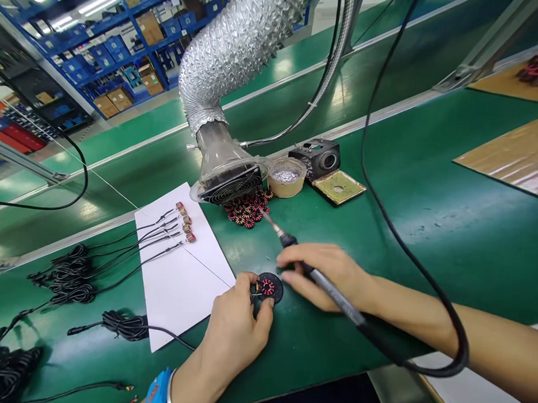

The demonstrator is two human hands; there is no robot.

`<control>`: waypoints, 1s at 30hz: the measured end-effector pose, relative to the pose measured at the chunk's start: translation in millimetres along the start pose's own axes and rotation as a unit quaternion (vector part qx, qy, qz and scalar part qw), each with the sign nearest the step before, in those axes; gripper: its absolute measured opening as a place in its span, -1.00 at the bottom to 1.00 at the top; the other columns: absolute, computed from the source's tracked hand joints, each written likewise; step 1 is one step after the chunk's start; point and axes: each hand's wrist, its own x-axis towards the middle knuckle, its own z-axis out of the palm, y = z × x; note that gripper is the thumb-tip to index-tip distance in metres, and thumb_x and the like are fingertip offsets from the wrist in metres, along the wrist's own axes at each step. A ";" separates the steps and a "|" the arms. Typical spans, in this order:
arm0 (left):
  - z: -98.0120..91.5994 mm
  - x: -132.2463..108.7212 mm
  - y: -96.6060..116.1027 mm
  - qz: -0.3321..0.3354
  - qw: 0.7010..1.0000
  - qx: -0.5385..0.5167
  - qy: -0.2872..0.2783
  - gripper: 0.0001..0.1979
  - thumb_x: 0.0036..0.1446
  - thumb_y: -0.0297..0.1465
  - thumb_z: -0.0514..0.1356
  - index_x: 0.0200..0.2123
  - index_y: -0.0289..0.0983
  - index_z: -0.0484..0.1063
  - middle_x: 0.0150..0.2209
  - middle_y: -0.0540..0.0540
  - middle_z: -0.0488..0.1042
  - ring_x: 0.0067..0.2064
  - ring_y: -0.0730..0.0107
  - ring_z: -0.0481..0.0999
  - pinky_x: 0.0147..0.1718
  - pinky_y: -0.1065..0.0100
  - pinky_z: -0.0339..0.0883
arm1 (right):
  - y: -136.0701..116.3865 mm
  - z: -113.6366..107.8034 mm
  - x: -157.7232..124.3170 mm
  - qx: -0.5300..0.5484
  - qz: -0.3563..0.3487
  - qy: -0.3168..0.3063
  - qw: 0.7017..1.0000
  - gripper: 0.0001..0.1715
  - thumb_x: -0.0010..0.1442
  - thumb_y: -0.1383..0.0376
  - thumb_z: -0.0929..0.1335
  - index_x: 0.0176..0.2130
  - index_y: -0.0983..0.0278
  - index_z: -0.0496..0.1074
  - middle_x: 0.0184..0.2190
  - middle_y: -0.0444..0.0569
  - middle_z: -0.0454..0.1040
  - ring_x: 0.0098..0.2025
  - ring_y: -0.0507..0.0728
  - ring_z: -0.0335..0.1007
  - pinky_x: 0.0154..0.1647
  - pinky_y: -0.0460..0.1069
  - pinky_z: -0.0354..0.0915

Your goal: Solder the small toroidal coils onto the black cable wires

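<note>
My left hand [238, 318] is closed at the edge of a round black disc [276, 292], thumb and fingers pinching a thin solder wire [205, 265] that runs in from the upper left. A small red-and-black stator coil [268, 287] sits on the disc, with fine coloured leads beside my fingertips. In my right hand [326, 274] is a soldering iron [336, 295], gripped by its handle like a pen. Its tip points up and left, apart from the disc and close to a heap of similar coils [246, 212].
A fume extractor nozzle [230, 179] on a silver duct [239, 53] hangs over the heap. Behind stand a tub [287, 178], an iron stand [323, 159] and a yellow sponge [339, 187]. Left lie white paper [190, 298], finished-looking coils [186, 222] and bundled black cables [72, 271].
</note>
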 end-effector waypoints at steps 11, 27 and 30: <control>0.4 1.4 -1.4 0.011 0.998 0.061 -0.026 -0.74 0.18 -0.33 0.10 -0.05 -0.24 0.32 -0.52 -0.02 0.44 -0.53 0.25 0.43 -0.52 0.35 0.08 | 0.0 24.1 -7.1 0.039 -0.039 -0.110 0.992 -0.65 0.15 0.48 0.27 -0.04 0.25 0.27 -0.34 -0.08 0.48 -0.37 0.07 0.39 -0.35 -0.06 0.33; -34.3 -3.4 -4.5 0.040 0.970 -0.241 -0.014 -0.81 0.25 -0.28 0.11 -0.24 -0.29 0.38 -0.49 0.05 0.32 -0.50 0.53 0.27 -0.52 0.49 0.12 | -20.7 19.5 13.1 0.305 0.162 -0.119 0.931 -0.34 -0.04 0.54 0.28 0.02 0.13 0.08 -0.28 -0.15 0.30 -0.39 0.01 0.39 -0.37 -0.06 0.38; -39.7 -1.7 -7.8 0.045 0.971 -0.236 0.017 -0.80 0.24 -0.29 0.13 -0.21 -0.30 0.44 -0.37 -0.05 0.44 -0.40 0.48 0.36 -0.43 0.48 0.21 | -24.4 24.7 21.3 0.381 0.203 -0.128 0.893 -0.49 0.07 0.48 0.30 -0.02 0.13 0.13 -0.20 -0.11 0.27 -0.36 0.00 0.38 -0.41 -0.08 0.39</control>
